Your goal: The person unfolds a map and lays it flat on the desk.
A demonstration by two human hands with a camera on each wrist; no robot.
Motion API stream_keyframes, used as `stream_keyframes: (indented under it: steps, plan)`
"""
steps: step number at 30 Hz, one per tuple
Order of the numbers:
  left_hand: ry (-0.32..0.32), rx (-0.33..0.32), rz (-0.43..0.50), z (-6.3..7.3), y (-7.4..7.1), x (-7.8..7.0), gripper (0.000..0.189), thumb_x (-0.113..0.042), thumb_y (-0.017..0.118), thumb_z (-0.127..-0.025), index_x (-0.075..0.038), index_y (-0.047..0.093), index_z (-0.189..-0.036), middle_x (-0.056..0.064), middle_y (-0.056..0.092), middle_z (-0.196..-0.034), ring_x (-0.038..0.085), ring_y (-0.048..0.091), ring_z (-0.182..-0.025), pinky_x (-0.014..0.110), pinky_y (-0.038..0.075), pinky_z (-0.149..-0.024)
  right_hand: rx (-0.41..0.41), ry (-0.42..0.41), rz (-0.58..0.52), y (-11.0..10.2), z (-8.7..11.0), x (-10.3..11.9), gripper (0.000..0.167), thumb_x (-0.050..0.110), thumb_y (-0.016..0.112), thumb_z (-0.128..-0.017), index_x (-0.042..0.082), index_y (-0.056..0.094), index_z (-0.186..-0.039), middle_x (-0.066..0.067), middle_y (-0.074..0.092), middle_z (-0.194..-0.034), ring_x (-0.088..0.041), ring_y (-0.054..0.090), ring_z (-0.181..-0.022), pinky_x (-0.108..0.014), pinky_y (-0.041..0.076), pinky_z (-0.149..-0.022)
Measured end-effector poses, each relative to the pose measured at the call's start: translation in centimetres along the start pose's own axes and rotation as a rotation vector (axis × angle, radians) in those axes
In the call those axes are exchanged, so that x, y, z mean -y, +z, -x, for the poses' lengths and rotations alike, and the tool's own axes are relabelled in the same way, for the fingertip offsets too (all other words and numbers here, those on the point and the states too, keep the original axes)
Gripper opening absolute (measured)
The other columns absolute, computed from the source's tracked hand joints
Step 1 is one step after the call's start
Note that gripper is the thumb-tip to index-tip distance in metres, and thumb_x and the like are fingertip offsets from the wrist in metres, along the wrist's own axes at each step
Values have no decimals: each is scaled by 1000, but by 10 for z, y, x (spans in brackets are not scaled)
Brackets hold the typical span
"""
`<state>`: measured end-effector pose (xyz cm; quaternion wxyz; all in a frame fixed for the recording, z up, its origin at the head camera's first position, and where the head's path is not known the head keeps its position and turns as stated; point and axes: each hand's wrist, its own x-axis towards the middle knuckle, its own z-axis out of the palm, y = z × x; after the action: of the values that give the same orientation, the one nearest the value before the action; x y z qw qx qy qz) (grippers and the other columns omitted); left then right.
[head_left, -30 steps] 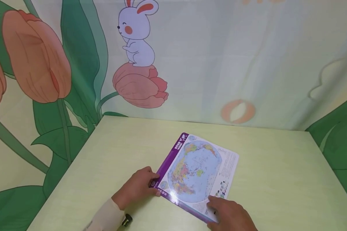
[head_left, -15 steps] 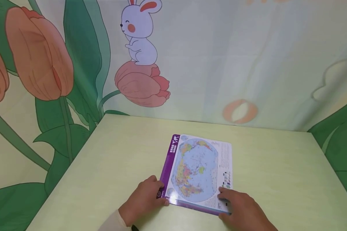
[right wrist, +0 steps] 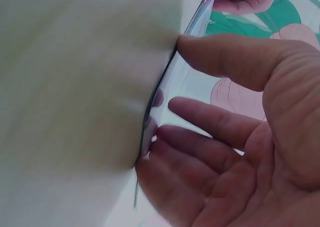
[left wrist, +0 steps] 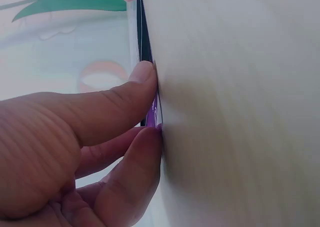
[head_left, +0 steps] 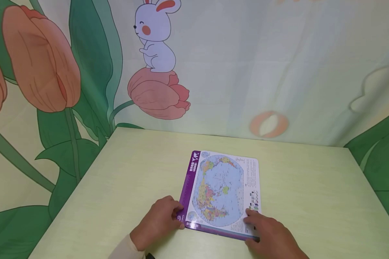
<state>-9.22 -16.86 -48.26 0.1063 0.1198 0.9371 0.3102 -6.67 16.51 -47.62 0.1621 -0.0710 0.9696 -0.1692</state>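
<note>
A glossy world map lies flat on the table, with purple bands along its left and near edges. My left hand holds its near left corner, fingers along the left side and thumb by the near edge. In the left wrist view, the thumb and bent fingers close in on the purple corner. At the near right corner, my right hand grips the map, its thumb against the near edge and the index finger reaching over the printed face. The right wrist view shows the thumb and fingertips spread along the map's edge.
The pale yellow-green table extends around the map on all sides. Behind it hangs a cloth backdrop printed with a white rabbit, orange tulips and green leaves. A light sleeve covers the left forearm.
Both hands have turned the map from a slant to nearly straight, its far end swinging left. In the last half second, the left thumb has slid slightly left to the corner; the right hand barely moved.
</note>
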Motion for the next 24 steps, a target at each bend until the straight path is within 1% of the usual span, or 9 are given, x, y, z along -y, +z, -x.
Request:
stream_keyframes:
  steps: [3, 6, 10, 13, 17, 21, 24]
  plan:
    - [-7, -1, 27, -1, 0, 1, 44, -14, 95, -76, 0, 78, -115, -1, 56, -87, 13, 51, -79, 23, 47, -69, -14, -12, 19, 3, 2, 6, 55, 37, 89, -81, 21, 74, -131, 1, 60, -154, -35, 61, -138, -57, 53, -107]
    - [-10, -8, 24, -1, 0, 1, 47, -14, 96, -76, 0, 77, -117, 0, 56, -88, 13, 51, -80, 23, 47, -69, -26, -47, 37, 5, 2, 14, 53, 36, 88, -82, 18, 74, -130, -2, 61, -153, -34, 60, -139, -56, 53, -107]
    - [-16, -3, 18, -3, 0, 1, 54, -15, 96, -75, 1, 76, -123, 0, 58, -95, 13, 53, -83, 24, 50, -73, -50, -114, 46, 8, 0, 27, 49, 34, 87, -84, 15, 75, -128, -3, 62, -151, -31, 58, -142, -56, 52, -107]
    - [-2, -2, 47, -3, 1, 4, 58, -15, 97, -75, 1, 75, -125, 0, 60, -98, 13, 54, -85, 25, 52, -76, -94, -174, 63, 11, -1, 36, 45, 32, 86, -85, 16, 75, -126, -2, 64, -150, -28, 59, -141, -52, 54, -104]
    - [17, -5, 84, -3, 0, 8, 58, -16, 97, -74, 0, 75, -125, 0, 61, -99, 12, 56, -86, 25, 53, -77, -127, -277, 110, 13, -7, 49, 40, 31, 84, -86, 17, 76, -122, -1, 66, -147, -26, 66, -131, -47, 58, -94]
    - [20, -8, 78, -3, -2, 8, 57, -16, 97, -75, -1, 75, -126, -1, 61, -98, 12, 55, -85, 24, 51, -76, -130, -370, 145, 14, -16, 65, 39, 29, 82, -87, 16, 76, -122, -3, 68, -143, -27, 71, -120, -45, 60, -87]
    - [32, -13, 80, -3, -3, 6, 56, -15, 96, -75, -1, 76, -125, 0, 60, -96, 12, 53, -84, 23, 49, -74, -122, -386, 150, 16, -21, 78, 40, 30, 83, -87, 15, 76, -124, -4, 68, -142, -29, 71, -121, -46, 61, -89]
